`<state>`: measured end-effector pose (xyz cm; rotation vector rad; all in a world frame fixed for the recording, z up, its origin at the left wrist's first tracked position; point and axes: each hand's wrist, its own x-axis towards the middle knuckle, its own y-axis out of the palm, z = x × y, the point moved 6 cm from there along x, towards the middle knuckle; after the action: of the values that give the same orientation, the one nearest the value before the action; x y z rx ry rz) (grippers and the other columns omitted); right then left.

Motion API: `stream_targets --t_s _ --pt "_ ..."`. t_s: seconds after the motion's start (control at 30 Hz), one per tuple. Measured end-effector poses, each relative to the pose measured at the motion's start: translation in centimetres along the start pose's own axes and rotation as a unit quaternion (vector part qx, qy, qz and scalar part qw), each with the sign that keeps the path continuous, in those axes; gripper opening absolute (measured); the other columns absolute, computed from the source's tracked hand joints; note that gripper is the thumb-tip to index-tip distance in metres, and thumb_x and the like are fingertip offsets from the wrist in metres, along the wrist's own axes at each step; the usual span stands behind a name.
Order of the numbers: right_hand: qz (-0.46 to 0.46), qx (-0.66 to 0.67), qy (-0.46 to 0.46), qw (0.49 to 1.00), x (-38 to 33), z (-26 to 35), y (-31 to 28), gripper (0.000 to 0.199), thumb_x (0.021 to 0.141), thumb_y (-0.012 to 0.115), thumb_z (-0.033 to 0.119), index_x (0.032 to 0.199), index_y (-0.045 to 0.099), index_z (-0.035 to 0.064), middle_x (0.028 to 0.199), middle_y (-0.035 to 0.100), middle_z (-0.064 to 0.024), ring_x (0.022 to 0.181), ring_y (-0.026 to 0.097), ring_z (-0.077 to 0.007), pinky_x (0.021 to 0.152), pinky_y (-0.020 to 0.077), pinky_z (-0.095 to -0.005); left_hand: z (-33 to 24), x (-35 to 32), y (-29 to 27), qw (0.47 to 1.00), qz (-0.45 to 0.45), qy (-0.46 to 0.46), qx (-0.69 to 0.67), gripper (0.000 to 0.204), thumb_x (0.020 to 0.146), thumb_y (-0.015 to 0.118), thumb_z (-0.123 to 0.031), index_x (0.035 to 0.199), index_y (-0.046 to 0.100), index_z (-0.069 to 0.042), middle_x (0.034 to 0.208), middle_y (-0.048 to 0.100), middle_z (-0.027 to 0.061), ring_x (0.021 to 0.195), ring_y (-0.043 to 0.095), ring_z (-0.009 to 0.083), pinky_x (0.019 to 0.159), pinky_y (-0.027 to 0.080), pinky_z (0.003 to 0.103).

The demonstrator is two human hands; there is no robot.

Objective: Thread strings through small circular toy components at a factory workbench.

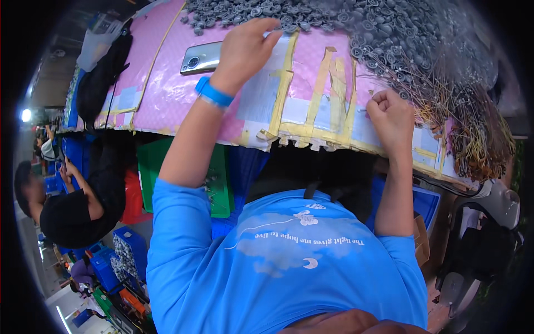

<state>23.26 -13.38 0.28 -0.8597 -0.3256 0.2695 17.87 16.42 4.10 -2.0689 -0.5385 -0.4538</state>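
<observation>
My left hand [249, 51], with a blue band on its wrist, reaches over the table to the near edge of a heap of small grey round parts [389, 25]. Its thumb and forefinger are apart, and no part shows between them. Closer to the table's front edge, my right hand [392, 116] is closed, its fingers curled into a pinch. A tiny pale tip sticks out beside these fingers; what they hold is too small to name. Right of that hand lies a tangled bundle of thin wires [445, 106], reddish and yellow at the ends.
A phone [201, 58] lies by my left wrist on the pink, yellow-taped table cover [167, 89]. Clear plastic film [464, 55] lies at the far right. Below the table are a green crate [222, 183] and blue bins. A person in black [83, 206] sits at the left.
</observation>
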Motion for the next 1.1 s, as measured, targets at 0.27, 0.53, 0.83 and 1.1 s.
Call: stream_targets --t_s 0.27,0.53,0.83,1.1 --pt "0.0 0.016 -0.018 1.0 -1.3 0.1 -0.6 0.01 0.078 0.066 0.01 0.076 0.064 0.0003 0.053 0.054 -0.0031 0.048 0.048 -0.0094 0.049 0.0379 -0.03 -1.2 2.8 3.8 0.982 0.009 0.092 0.168 0.014 0.086 0.061 -0.018 0.096 0.069 -0.013 0.088 0.062 0.0105 0.081 0.065 0.034 0.072 0.053 0.046" --pt "0.075 0.416 0.019 0.906 -3.8 1.6 -0.7 0.007 0.089 0.069 0.008 0.084 0.064 0.0062 0.067 0.057 0.0056 0.057 0.051 -0.0021 0.05 0.0357 -0.018 -1.4 1.4 3.4 0.971 0.011 0.168 0.169 0.011 0.085 0.063 -0.019 0.088 0.062 -0.009 0.088 0.062 0.0116 0.081 0.065 0.0351 0.069 0.052 0.047" --pt "-0.145 0.525 0.034 0.838 -8.5 -3.3 -3.3 0.006 0.096 0.059 0.006 0.098 0.059 0.0009 0.095 0.069 -0.0114 0.077 0.069 -0.0168 0.063 0.0552 -0.0259 0.6 -0.4 2.1 0.952 0.014 0.193 0.239 0.022 0.087 0.069 -0.024 0.102 0.066 -0.008 0.091 0.065 0.01 0.077 0.065 0.0268 0.06 0.051 0.039" --pt "-0.069 0.589 0.081 0.801 -10.3 -3.4 -1.7 0.01 0.098 0.055 0.008 0.103 0.057 -0.0003 0.097 0.069 -0.0181 0.074 0.071 -0.021 0.065 0.059 -0.0298 -5.5 -7.5 1.6 0.949 0.125 -0.183 -0.225 0.03 0.092 0.068 -0.018 0.117 0.064 -0.003 0.097 0.07 0.0071 0.067 0.067 0.0149 0.056 0.053 0.029"
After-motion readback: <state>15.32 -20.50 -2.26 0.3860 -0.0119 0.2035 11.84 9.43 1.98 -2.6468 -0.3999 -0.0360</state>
